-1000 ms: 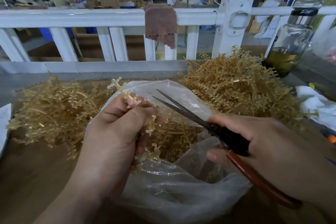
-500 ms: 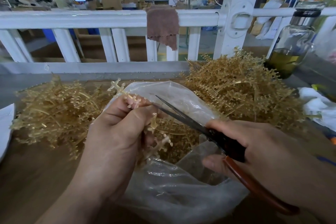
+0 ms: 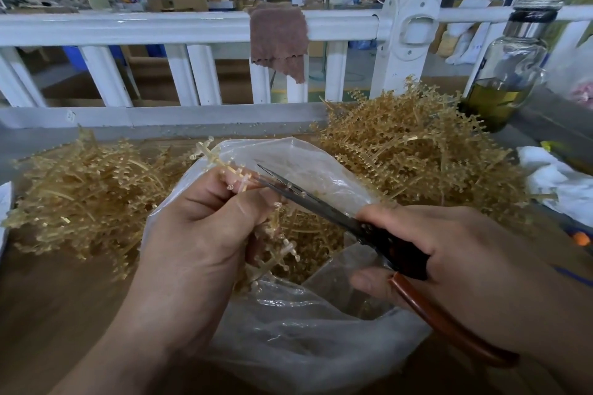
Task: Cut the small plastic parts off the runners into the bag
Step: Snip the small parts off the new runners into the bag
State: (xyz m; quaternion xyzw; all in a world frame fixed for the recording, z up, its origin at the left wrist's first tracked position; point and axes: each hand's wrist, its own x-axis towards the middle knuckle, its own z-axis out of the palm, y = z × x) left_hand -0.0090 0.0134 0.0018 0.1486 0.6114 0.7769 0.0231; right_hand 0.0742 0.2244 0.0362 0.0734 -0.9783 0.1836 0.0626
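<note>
From the head camera, the left hand [image 3: 199, 244] has its fingers curled together round an amber plastic runner [image 3: 214, 160], thumb pressed across the front. The runner's top end sticks up past the fingertips, with small parts branching from its stem, and its lower end hangs below the palm into the mouth of the bag.

The right hand [image 3: 465, 260] grips a pair of scissors [image 3: 398, 252]. Its thumb lies along the top of the black pivot section, and its fingers wrap the reddish-brown handle, which runs down toward the lower right. The two thin blades point up and to the left and lie almost together. Their tips meet the runner just beside the left fingertips.

The clear plastic bag [image 3: 305, 349] sits open on the brown table [image 3: 48, 298] directly under both hands. A heap of amber plastic pieces [image 3: 308, 244] shows inside it.

One pile of runners [image 3: 80, 196] lies on the table to the left of the bag, and a larger pile [image 3: 414, 144] to its right, at the back.

A white railing [image 3: 128, 27] crosses behind the table, with a brown cloth [image 3: 277, 38] draped over its top rail. A glass bottle [image 3: 510, 74] holding yellow-green liquid stands at the far right, and a crumpled white rag [image 3: 558, 183] lies nearer, by the right edge.
</note>
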